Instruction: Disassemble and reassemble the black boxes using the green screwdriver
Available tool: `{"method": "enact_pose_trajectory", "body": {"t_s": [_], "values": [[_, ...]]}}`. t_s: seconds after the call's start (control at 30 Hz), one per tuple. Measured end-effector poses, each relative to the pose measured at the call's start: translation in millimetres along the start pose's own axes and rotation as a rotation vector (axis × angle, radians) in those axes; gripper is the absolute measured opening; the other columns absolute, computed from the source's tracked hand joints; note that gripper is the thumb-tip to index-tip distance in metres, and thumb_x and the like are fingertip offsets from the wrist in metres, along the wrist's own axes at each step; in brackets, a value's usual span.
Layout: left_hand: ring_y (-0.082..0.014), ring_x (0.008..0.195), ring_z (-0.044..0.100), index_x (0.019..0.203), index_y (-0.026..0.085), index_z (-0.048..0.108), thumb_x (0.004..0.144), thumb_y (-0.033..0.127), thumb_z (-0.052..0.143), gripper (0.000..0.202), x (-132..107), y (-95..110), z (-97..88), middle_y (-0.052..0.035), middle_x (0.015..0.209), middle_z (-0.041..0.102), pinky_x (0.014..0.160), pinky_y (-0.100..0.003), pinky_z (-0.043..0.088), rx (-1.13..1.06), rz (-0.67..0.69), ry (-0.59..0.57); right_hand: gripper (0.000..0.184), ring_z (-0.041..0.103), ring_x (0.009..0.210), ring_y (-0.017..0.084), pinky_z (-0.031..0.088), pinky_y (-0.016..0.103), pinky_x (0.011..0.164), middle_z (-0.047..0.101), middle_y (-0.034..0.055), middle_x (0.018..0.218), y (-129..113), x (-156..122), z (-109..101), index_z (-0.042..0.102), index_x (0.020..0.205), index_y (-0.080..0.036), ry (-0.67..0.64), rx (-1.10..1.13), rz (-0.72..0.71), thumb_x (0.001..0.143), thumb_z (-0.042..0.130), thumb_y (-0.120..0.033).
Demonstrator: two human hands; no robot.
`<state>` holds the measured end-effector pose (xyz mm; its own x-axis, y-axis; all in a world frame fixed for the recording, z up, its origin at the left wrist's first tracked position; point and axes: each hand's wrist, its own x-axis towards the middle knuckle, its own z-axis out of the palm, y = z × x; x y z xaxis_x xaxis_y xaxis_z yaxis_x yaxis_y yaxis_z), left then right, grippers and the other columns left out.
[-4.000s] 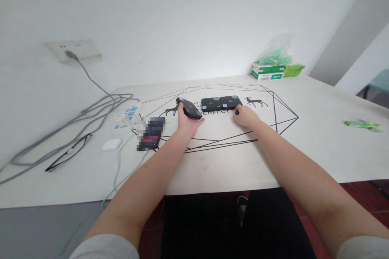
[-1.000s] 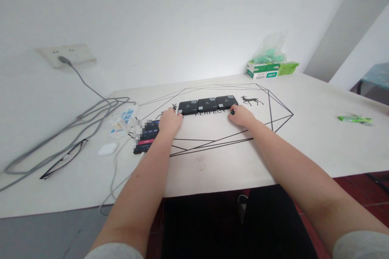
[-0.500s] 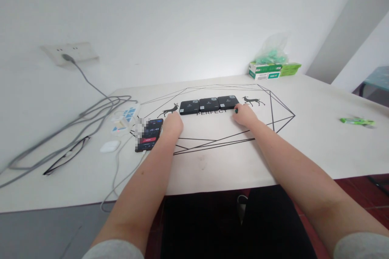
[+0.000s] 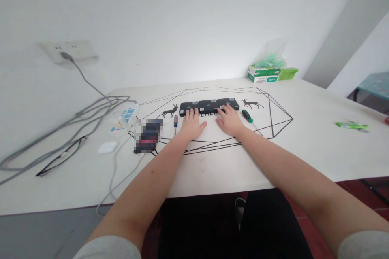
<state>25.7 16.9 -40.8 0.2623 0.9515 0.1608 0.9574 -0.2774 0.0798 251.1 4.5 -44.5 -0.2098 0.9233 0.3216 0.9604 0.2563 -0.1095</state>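
Note:
Three flat black boxes stand side by side in a row: a left box (image 4: pixel 187 106), a middle box (image 4: pixel 209 105) and a right box (image 4: pixel 227 102). My left hand (image 4: pixel 192 124) lies flat with fingers spread, its fingertips at the near edge of the left box. Fingers apart, my right hand (image 4: pixel 230 122) reaches the front of the right box with its fingertips. A small screwdriver (image 4: pixel 175 122) with a reddish and blue handle rests left of my left hand. To the right of my right hand lies a green and black screwdriver (image 4: pixel 248 116), its shaft pointing toward me.
A partly pixelated phone (image 4: pixel 148 136), a white case (image 4: pixel 107 147), glasses (image 4: pixel 62 156), a power strip (image 4: pixel 126 117) and grey cables occupy the left side. Green-and-white boxes (image 4: pixel 264 73) with a plastic bag on top stand at the back right. A green packet (image 4: pixel 352 126) lies far right.
Both hands have let go of the screwdrivers, which now lie on the table. The hands moved inward and opened, with fingertips at the black boxes.

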Motion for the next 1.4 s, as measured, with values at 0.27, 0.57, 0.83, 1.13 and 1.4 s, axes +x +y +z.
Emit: {"method": "enact_pose_trajectory", "body": {"t_s": [0.27, 0.57, 0.83, 1.13, 1.4], "values": [[-0.0459, 0.164, 0.017, 0.169, 0.001, 0.023, 0.107, 0.055, 0.045, 0.085, 3.1, 1.7, 11.0, -0.0301, 0.175, 0.019, 0.130, -0.057, 0.025, -0.074, 0.024, -0.009, 0.077, 0.020, 0.168, 0.037, 0.016, 0.055, 0.135, 0.025, 0.0207, 0.178, -16.9, 29.3, 12.1, 0.032, 0.168, -0.007, -0.102, -0.026, -0.129, 0.106, 0.040, -0.052], [-0.0466, 0.165, 0.013, 0.170, 0.001, 0.022, 0.106, 0.055, 0.046, 0.087, -2.0, 6.8, 9.5, -0.0295, 0.176, 0.017, 0.130, -0.059, 0.021, -0.123, 0.020, -0.008, 0.069, 0.028, 0.162, 0.042, 0.021, 0.065, 0.129, 0.040, 0.0247, 0.171, -28.9, 106.1, 13.9, 0.050, 0.153, -0.007, -0.118, -0.021, -0.042, 0.110, 0.027, -0.056], [-0.0467, 0.165, 0.012, 0.170, 0.000, 0.021, 0.106, 0.052, 0.047, 0.086, -4.7, 9.6, 9.8, -0.0304, 0.176, 0.017, 0.131, -0.059, 0.019, -0.162, 0.030, 0.007, 0.061, 0.049, 0.147, 0.037, 0.032, 0.057, 0.123, 0.056, 0.0246, 0.157, -28.0, 131.4, 30.2, 0.052, 0.150, -0.009, -0.196, 0.030, -0.066, 0.111, 0.023, -0.047], [-0.0444, 0.164, 0.017, 0.166, -0.004, 0.027, 0.104, 0.040, 0.050, 0.079, 7.2, 2.6, 20.0, -0.0313, 0.173, 0.025, 0.132, -0.058, 0.020, -0.279, 0.004, 0.063, 0.062, 0.052, 0.144, 0.039, 0.030, 0.055, 0.123, 0.057, 0.0283, 0.154, -41.9, 88.4, 17.2, 0.049, 0.153, -0.004, -0.196, -0.010, -0.073, 0.110, 0.026, -0.043], [-0.0301, 0.143, 0.054, 0.142, 0.011, 0.060, 0.107, 0.032, 0.045, 0.043, 13.3, -4.4, 9.8, -0.0198, 0.145, 0.064, 0.127, -0.045, 0.035, -0.498, 0.042, 0.268, 0.066, 0.057, 0.137, 0.042, 0.036, 0.052, 0.120, 0.063, 0.0283, 0.145, -54.2, 19.7, -9.9, 0.055, 0.148, -0.006, -0.154, -0.022, -0.098, 0.109, 0.032, -0.054]]}}
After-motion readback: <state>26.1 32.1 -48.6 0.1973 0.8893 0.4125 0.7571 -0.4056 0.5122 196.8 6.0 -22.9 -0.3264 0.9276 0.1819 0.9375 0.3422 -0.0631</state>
